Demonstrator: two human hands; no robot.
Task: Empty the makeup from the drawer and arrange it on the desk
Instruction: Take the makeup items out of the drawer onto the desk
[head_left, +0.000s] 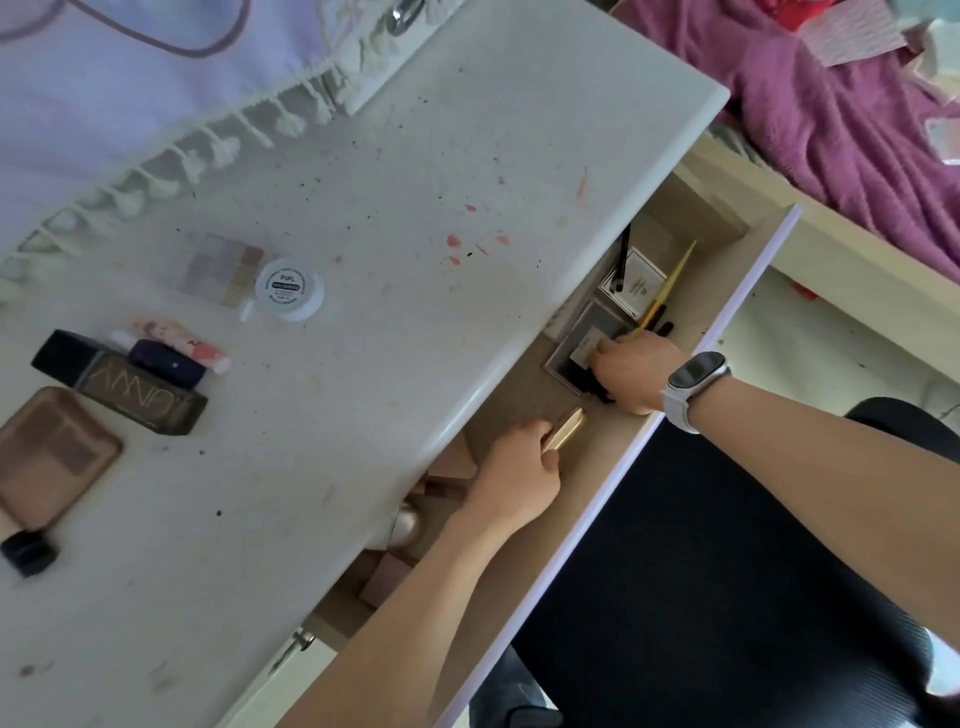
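Left hand: the left hand (519, 470) is gripping a slim gold metallic tube (564, 429) inside the open beige wooden drawer (618, 452)
Right hand: the right hand (636, 370), wearing a white-strapped smartwatch (693, 384), is pinching a small white card (586, 349) over a grey square compact (584, 343)
Desk: a round white PIPL jar (289, 289) and a brown rectangular palette (49, 454) are lying on the stained white desk (415, 208)

Desk (467, 156): jar (289, 289), palette (221, 267) and boxes (124, 384) were set at its left.
Drawer (675, 374): pulled out before the desk.
Hands: left hand (519, 467) and right hand (631, 371) were placed in the drawer.
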